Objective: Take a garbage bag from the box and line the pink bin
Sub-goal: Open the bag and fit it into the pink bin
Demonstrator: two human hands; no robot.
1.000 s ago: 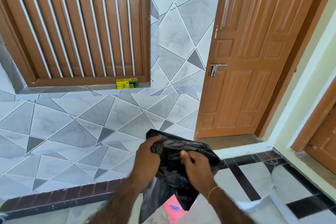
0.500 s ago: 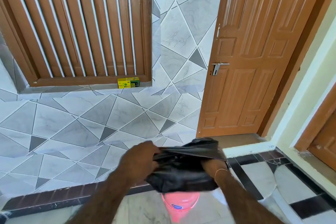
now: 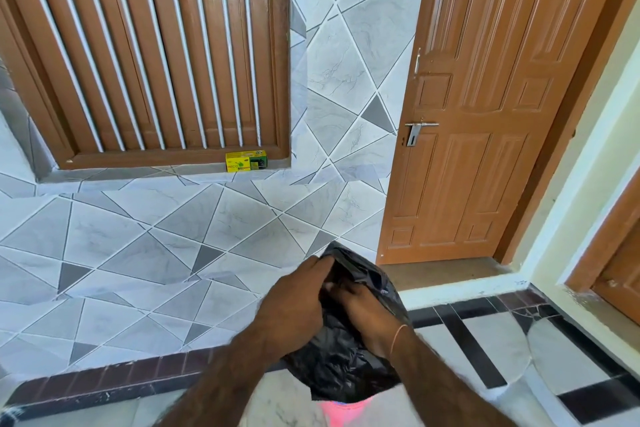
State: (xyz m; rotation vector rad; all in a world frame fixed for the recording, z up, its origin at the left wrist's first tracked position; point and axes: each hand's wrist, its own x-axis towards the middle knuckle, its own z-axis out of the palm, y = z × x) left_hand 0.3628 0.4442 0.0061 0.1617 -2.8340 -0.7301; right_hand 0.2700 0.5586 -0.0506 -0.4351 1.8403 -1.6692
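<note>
**Both hands bunch the black bag above the pink bin**

A brown panelled door stands right of a barred wooden window in the grey tiled wall. The crinkled black garbage bag hangs over the pink bin, hiding most of it. Left hand and right hand each grip its gathered top. The yellow bag box sits on the sill.
</note>
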